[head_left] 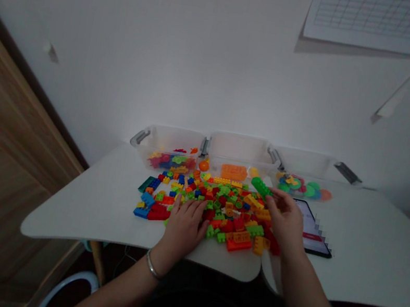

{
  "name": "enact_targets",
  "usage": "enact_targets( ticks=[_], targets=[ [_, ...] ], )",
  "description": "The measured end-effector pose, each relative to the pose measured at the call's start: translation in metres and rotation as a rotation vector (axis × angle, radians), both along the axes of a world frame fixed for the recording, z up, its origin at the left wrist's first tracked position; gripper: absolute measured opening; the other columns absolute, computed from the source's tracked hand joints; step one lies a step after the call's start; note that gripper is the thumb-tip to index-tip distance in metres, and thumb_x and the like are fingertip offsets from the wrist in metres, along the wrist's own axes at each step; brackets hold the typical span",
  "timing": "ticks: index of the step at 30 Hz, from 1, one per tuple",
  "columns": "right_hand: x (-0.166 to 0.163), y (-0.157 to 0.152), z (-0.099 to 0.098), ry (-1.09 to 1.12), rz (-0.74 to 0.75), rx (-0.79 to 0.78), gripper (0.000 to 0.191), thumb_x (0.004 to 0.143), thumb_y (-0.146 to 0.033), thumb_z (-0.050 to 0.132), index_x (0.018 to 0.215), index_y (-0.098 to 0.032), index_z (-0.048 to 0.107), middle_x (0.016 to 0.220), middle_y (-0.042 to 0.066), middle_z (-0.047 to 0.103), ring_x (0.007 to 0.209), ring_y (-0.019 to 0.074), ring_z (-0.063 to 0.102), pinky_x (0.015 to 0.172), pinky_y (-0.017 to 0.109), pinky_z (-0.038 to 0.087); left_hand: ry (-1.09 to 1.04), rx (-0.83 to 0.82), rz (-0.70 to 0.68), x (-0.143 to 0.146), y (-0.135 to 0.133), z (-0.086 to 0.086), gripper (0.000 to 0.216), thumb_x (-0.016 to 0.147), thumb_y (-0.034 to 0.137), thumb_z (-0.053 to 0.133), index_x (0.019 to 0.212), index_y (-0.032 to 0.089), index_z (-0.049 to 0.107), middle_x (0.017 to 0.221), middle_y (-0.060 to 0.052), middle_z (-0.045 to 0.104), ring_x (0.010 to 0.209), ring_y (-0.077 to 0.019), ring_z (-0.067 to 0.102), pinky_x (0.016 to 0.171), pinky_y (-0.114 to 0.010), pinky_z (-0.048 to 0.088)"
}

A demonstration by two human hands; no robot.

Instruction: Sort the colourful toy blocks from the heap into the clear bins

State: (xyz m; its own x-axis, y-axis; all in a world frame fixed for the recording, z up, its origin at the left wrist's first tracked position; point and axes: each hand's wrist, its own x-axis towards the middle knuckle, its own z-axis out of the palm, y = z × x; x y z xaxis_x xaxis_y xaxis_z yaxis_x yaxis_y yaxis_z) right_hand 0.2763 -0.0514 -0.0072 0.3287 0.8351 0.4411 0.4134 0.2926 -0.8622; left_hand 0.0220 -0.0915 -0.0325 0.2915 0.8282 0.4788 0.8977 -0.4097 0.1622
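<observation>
A long green toy brick is pinched between the thumb and fingers of my right hand, raised at the right end of a heap of loose toy bricks. My left hand lies over the near side of the heap, palm down with its fingers spread on the bricks. What is under that palm is hidden. Blue bricks and a red brick lie to the left of it. An orange brick sits at the heap's front edge, between my hands.
Three clear plastic boxes stand along the wall: the left box with mixed pieces, the middle box with an orange piece, the right box with round pieces. A tablet lies right of the heap on the white table.
</observation>
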Motion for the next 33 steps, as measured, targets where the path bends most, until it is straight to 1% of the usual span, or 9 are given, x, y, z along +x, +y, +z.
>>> enact_targets(
  ticks=[4,6,9,11,15,18,22,28,33],
  targets=[
    [0.007,0.011,0.01,0.279,0.018,-0.001,0.036,0.071,-0.047,0.07,0.096,-0.02,0.068,0.087,0.007,0.073,0.074,0.0204,0.067,0.067,0.036,0.056,-0.011,-0.011,-0.011,0.0,0.0,0.002,0.04,0.089,0.03,0.053,0.126,0.016,0.058,0.121,-0.011,0.068,0.114,-0.0292,0.06,0.114,-0.06,0.025],
    [0.01,0.019,0.018,0.33,0.013,0.014,0.035,0.07,-0.046,0.07,0.094,-0.02,0.068,0.087,0.006,0.073,0.073,0.0197,0.067,0.068,0.036,0.056,-0.016,-0.014,-0.009,0.0,0.0,0.003,0.04,0.089,0.029,0.053,0.126,0.017,0.058,0.121,-0.011,0.067,0.114,-0.0291,0.06,0.114,-0.06,0.025],
    [0.014,0.035,0.034,0.299,0.013,0.081,0.034,0.069,-0.047,0.069,0.09,-0.02,0.067,0.088,0.007,0.073,0.076,0.02,0.068,0.072,0.037,0.056,-0.028,-0.012,-0.004,0.0,-0.001,0.003,0.04,0.089,0.029,0.053,0.127,0.017,0.057,0.124,-0.01,0.066,0.116,-0.0286,0.06,0.114,-0.06,0.025],
    [0.018,0.048,0.045,0.207,-0.022,0.119,0.034,0.071,-0.048,0.067,0.09,-0.02,0.067,0.084,0.006,0.073,0.075,0.0202,0.068,0.072,0.037,0.056,-0.036,-0.008,-0.009,-0.001,-0.001,0.002,0.04,0.089,0.029,0.053,0.127,0.017,0.056,0.126,-0.01,0.065,0.117,-0.0282,0.059,0.114,-0.06,0.025],
    [0.025,0.073,0.062,-0.118,-0.117,0.126,0.031,0.077,-0.042,0.061,0.096,-0.019,0.068,0.086,0.006,0.073,0.076,0.0196,0.067,0.074,0.036,0.054,-0.037,0.007,-0.023,-0.002,-0.001,-0.001,0.04,0.089,0.03,0.053,0.128,0.017,0.056,0.127,-0.01,0.064,0.117,-0.0279,0.059,0.115,-0.06,0.024],
    [0.023,0.085,0.071,-0.454,-0.111,0.079,0.025,0.081,-0.034,0.058,0.095,-0.018,0.071,0.087,0.007,0.073,0.078,0.0209,0.067,0.078,0.037,0.052,-0.041,0.022,-0.027,-0.003,-0.002,-0.003,0.04,0.089,0.029,0.052,0.127,0.018,0.056,0.126,-0.01,0.065,0.117,-0.0275,0.059,0.116,-0.059,0.023],
    [0.009,0.091,0.079,-0.883,-0.065,0.015,0.025,0.084,-0.025,0.053,0.096,-0.018,0.074,0.1,0.009,0.074,0.095,0.024,0.065,0.089,0.037,0.047,-0.055,0.021,-0.028,-0.004,-0.006,-0.003,0.039,0.089,0.028,0.052,0.126,0.018,0.056,0.126,-0.01,0.065,0.117,-0.0275,0.059,0.115,-0.06,0.023],
    [-0.004,0.091,0.078,-1.102,-0.112,-0.251,0.041,0.095,-0.028,0.034,0.106,-0.016,0.072,0.103,0.012,0.074,0.092,0.024,0.067,0.084,0.036,0.044,-0.055,0.02,-0.032,-0.003,-0.01,-0.002,0.037,0.089,0.028,0.052,0.125,0.018,0.057,0.125,-0.01,0.065,0.116,-0.0273,0.059,0.116,-0.059,0.022],
    [0.001,0.088,0.075,-1.183,-0.052,-0.213,0.049,0.098,-0.033,0.03,0.097,-0.013,0.074,0.097,0.015,0.074,0.095,0.0254,0.066,0.088,0.037,0.042,-0.041,0.017,-0.035,-0.002,-0.009,-0.001,0.036,0.089,0.027,0.053,0.123,0.018,0.058,0.123,-0.01,0.066,0.115,-0.0275,0.059,0.115,-0.06,0.024]
  ],
)
